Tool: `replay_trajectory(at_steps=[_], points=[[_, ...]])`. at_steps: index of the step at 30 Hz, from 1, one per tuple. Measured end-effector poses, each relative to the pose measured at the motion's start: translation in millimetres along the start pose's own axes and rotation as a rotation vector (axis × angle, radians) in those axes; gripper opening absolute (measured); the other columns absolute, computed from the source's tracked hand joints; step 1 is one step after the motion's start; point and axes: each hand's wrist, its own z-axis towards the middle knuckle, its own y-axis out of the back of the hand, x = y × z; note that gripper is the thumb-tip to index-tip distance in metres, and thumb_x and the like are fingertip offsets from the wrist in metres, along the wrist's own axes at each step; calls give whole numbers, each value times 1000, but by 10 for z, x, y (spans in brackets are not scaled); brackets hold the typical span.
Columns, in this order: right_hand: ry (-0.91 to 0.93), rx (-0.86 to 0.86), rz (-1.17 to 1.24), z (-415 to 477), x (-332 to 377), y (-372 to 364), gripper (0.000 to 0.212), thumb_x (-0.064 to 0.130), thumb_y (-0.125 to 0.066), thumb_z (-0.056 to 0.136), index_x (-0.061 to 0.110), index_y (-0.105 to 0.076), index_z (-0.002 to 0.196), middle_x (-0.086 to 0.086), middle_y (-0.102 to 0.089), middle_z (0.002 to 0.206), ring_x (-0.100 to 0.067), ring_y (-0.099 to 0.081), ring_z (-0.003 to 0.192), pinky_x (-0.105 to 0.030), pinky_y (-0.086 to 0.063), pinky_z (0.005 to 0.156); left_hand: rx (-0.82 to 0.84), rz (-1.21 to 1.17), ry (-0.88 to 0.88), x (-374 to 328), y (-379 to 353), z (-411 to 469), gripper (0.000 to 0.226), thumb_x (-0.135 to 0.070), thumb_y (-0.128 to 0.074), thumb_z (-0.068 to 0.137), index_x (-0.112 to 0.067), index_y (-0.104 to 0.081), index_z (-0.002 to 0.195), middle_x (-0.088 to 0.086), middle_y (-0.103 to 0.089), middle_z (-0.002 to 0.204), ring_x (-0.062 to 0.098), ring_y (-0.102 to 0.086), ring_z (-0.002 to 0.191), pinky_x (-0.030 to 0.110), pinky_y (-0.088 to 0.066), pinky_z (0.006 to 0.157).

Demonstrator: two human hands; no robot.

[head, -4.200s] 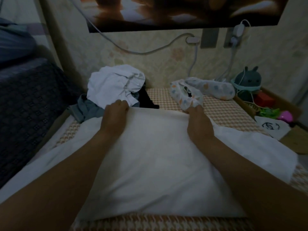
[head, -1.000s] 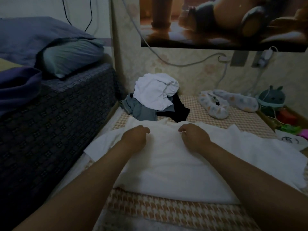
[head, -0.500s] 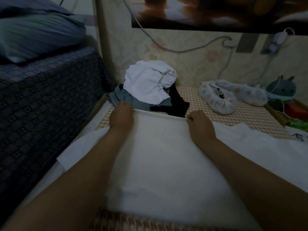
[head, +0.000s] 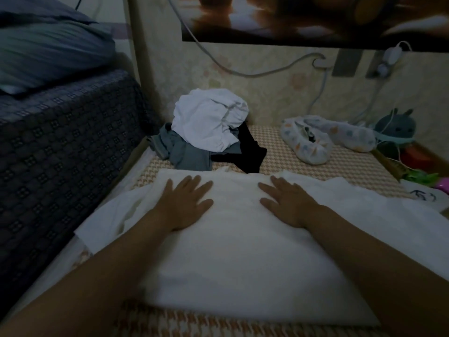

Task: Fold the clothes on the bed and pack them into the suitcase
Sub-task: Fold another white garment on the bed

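White shirt (head: pixel 233 251) lies on the houndstooth bed mat (head: pixel 340 164) directly in front of the person. Its body looks doubled over into a broad thick panel, with a sleeve lying flat to each side. The likeliest trouble from here is a crooked fold. If one palm pushes harder or further than the other, the upper layer will probably slide off the lower one and set a slanted crease, and the whole thing would have to be opened again. The loose sleeves could also bunch underneath when they are turned in, leaving a lumpy bundle that packs badly. The far edge sits just beside the tip of a black garment (head: pixel 247 147), so a careless sweep forward might catch that cloth in the fold. The left hand (head: pixel 184 207) and right hand (head: pixel 289 207) both rest palm down near the far edge, well apart from each other. The fingers (head: pixel 188 183) of each hand are straight and slightly fanned. They press on the cloth without pinching or gripping any of it. Beyond the shirt, the black piece belongs to an unfolded heap with a grey garment (head: pixel 187 154) and a crumpled white garment (head: pixel 206 117) on top. A pair of patterned slippers (head: pixel 308 142) lies to the right of the heap. The suitcase is not in view.
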Motion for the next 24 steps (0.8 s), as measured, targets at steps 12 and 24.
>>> replay_trajectory(at_steps=[12, 24], points=[[192, -68, 153, -435, 1637, 45, 63, 59, -20, 99, 33, -8, 155, 0, 1, 163, -19, 0, 150, -49, 0, 120, -90, 153, -50, 112, 64, -1021, 98, -79, 17, 73, -29, -6, 155, -1, -2, 162, 20, -1, 149, 47, 1, 120], [274, 76, -1, -970, 1596, -128, 89, 84, -28, 81, 41, 2, 153, 4, 14, 162, -16, 16, 148, -55, 11, 116, 173, 175, -12, 55, 327, -1505, 118, -100, -15, 58, -29, -18, 152, 0, -13, 161, 27, -7, 147, 56, 3, 117]])
